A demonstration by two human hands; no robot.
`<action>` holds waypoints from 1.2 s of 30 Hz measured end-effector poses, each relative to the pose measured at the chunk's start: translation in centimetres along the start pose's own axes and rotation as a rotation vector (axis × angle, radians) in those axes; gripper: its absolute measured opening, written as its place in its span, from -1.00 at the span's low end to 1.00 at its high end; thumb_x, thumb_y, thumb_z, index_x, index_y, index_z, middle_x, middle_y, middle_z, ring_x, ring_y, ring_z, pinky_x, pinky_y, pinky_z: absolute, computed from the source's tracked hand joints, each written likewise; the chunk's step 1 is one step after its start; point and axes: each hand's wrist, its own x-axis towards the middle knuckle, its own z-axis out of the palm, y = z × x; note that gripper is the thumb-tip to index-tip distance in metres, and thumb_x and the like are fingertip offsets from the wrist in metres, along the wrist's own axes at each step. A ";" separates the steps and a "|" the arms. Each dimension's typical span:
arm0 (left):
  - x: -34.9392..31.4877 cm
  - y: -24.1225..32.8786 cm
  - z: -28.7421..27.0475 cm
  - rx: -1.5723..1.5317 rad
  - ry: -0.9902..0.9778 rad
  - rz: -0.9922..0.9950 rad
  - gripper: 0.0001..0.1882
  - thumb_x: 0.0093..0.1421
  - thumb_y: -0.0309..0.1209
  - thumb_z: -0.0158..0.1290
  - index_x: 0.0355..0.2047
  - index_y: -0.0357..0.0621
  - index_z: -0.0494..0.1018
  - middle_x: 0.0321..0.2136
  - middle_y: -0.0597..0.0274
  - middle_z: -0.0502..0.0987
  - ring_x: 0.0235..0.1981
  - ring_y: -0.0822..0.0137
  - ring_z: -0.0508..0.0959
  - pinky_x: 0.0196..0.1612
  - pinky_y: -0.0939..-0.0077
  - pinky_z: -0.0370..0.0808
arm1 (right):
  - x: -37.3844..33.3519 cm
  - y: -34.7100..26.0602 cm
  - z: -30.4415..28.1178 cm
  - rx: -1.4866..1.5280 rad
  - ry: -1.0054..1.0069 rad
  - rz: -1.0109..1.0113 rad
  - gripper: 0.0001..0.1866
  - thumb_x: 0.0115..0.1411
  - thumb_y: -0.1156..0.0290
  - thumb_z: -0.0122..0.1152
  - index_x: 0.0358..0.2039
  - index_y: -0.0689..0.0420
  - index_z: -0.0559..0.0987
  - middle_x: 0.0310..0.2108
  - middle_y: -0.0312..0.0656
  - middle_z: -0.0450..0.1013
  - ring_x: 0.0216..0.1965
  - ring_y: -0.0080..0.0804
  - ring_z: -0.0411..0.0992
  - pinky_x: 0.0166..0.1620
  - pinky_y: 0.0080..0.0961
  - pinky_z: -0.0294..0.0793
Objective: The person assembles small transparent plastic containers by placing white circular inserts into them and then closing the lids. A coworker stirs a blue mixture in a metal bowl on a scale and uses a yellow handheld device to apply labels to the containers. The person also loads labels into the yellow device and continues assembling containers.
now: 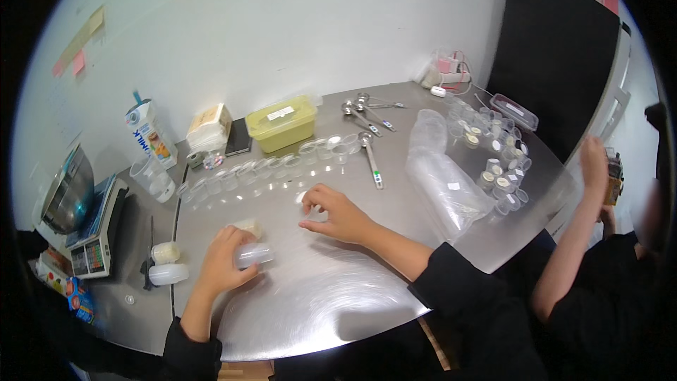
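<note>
Left hand (224, 261): we find fingers and thumb clamped on the translucent container (254, 255), sideways over the steel table (303, 317).
Right hand (345, 217): thumb and forefinger tips stand apart; we cannot tell whether they hold anything.
Container handling: we judge a light, steady hold best, as thin walls may flex.
Table room: we note bare steel toward the near edge (310, 350); a row of clear cups (290, 164) bounds the far side.

L hand (226, 262) & R hand (340, 216) are bare, w/ loose blk sleeves (458, 288) ending approx. mid-forearm.
</note>
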 end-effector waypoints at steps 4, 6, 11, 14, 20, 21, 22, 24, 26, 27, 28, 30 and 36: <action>0.1 0.5 -0.2 0.043 0.038 0.037 -0.62 -0.23 -0.33 0.17 -0.33 -0.16 0.43 -0.33 0.11 0.40 -0.23 0.06 0.39 -0.12 0.29 0.33 | -0.4 0.0 0.2 -0.078 0.028 0.035 -0.74 -0.04 0.40 0.29 -0.39 0.14 0.40 -0.25 -0.11 0.29 -0.21 -0.12 0.37 -0.14 -0.34 0.37; 0.1 0.8 0.5 0.025 0.058 0.033 -0.64 -0.22 -0.32 0.17 -0.35 -0.15 0.45 -0.34 0.12 0.41 -0.25 0.05 0.39 -0.13 0.28 0.33 | -0.9 0.0 -0.4 -0.143 -0.029 0.100 -0.67 -0.05 0.36 0.31 -0.29 0.14 0.43 -0.21 -0.12 0.29 -0.17 -0.18 0.37 -0.11 -0.39 0.37; 0.1 0.8 0.5 0.013 0.052 0.026 -0.66 -0.19 -0.32 0.18 -0.35 -0.15 0.45 -0.34 0.14 0.41 -0.25 0.06 0.39 -0.13 0.28 0.33 | -1.6 0.0 -5.4 -0.653 0.227 0.352 -0.17 -0.13 -0.08 0.33 0.15 -0.06 0.29 0.20 -0.01 0.17 0.22 -0.01 0.12 0.20 0.03 0.11; 0.2 0.7 0.4 0.029 0.052 0.067 -0.66 -0.17 -0.31 0.19 -0.35 -0.15 0.45 -0.34 0.15 0.42 -0.24 0.07 0.39 -0.12 0.28 0.33 | -3.9 0.2 -11.0 -1.075 0.361 0.766 0.04 -0.28 -0.15 0.38 0.25 -0.16 0.18 0.24 0.04 0.09 0.21 0.13 0.10 0.13 0.25 0.10; -0.2 0.9 0.3 -0.003 0.038 0.064 -0.65 -0.14 -0.29 0.19 -0.32 -0.16 0.47 -0.31 0.13 0.42 -0.20 0.08 0.39 -0.09 0.28 0.32 | -5.9 2.4 -14.8 -0.826 0.164 1.162 0.09 -0.37 -0.08 0.42 0.26 -0.31 0.15 0.22 0.06 0.12 0.18 0.12 0.18 0.10 0.16 0.19; -0.2 0.9 0.3 -0.008 0.035 0.065 -0.64 -0.14 -0.28 0.19 -0.31 -0.16 0.47 -0.31 0.13 0.42 -0.20 0.08 0.39 -0.08 0.29 0.32 | -6.0 2.6 -15.2 -0.809 0.129 1.145 0.09 -0.35 -0.07 0.41 0.27 -0.23 0.15 0.18 0.07 0.17 0.18 0.06 0.19 0.12 0.07 0.20; -0.2 0.8 0.2 -0.011 0.033 0.065 -0.64 -0.13 -0.28 0.20 -0.31 -0.16 0.47 -0.30 0.12 0.42 -0.20 0.08 0.39 -0.08 0.29 0.33 | -6.0 2.9 -15.6 -0.748 0.137 1.122 0.09 -0.33 -0.06 0.40 0.27 -0.14 0.15 0.15 0.08 0.22 0.19 -0.01 0.20 0.13 -0.02 0.22; -0.3 0.7 0.0 -0.018 0.024 0.064 -0.63 -0.12 -0.27 0.20 -0.30 -0.16 0.48 -0.30 0.12 0.42 -0.19 0.08 0.39 -0.07 0.29 0.33 | -6.5 2.9 -17.1 -0.478 0.255 0.927 0.08 -0.31 -0.06 0.38 0.25 0.02 0.17 0.12 0.11 0.25 0.16 -0.03 0.23 0.12 -0.16 0.26; -0.3 0.7 0.1 -0.032 0.010 0.060 -0.63 -0.11 -0.25 0.20 -0.29 -0.16 0.48 -0.29 0.11 0.43 -0.18 0.08 0.39 -0.07 0.30 0.33 | -7.5 2.5 -17.9 -0.185 0.412 0.832 0.06 -0.25 -0.02 0.33 0.21 0.32 0.16 0.10 0.16 0.26 0.11 -0.01 0.28 0.10 -0.34 0.30; -0.2 0.7 0.1 -0.034 0.006 0.052 -0.63 -0.11 -0.25 0.20 -0.29 -0.16 0.48 -0.29 0.11 0.43 -0.18 0.08 0.39 -0.06 0.30 0.32 | -8.2 2.2 -18.3 0.083 0.429 0.807 0.05 -0.23 0.00 0.32 0.21 0.34 0.16 0.11 0.16 0.25 0.10 -0.02 0.28 0.10 -0.33 0.29; -0.3 0.8 0.1 -0.036 0.002 0.044 -0.63 -0.11 -0.25 0.20 -0.29 -0.16 0.48 -0.29 0.11 0.43 -0.18 0.08 0.39 -0.06 0.30 0.32 | -8.9 1.9 -18.8 0.346 0.453 0.798 0.03 -0.21 0.02 0.31 0.21 0.35 0.16 0.12 0.17 0.25 0.10 -0.03 0.29 0.11 -0.33 0.28; -0.3 0.8 0.0 -0.038 -0.009 0.048 -0.63 -0.12 -0.26 0.20 -0.29 -0.16 0.47 -0.29 0.12 0.42 -0.17 0.09 0.39 -0.06 0.30 0.32 | -9.7 2.0 -19.3 0.646 0.502 0.762 0.01 -0.20 0.05 0.31 0.20 0.36 0.17 0.12 0.17 0.24 0.08 -0.04 0.30 0.11 -0.34 0.27; -0.2 0.5 -0.1 -0.042 -0.029 0.088 -0.59 -0.17 -0.32 0.24 -0.26 -0.15 0.46 -0.28 0.13 0.43 -0.17 0.13 0.40 -0.06 0.35 0.34 | -7.6 4.0 -19.8 -0.365 0.469 0.749 0.02 -0.24 0.09 0.37 0.23 0.21 0.18 0.12 0.14 0.24 0.17 0.00 0.19 0.17 -0.22 0.20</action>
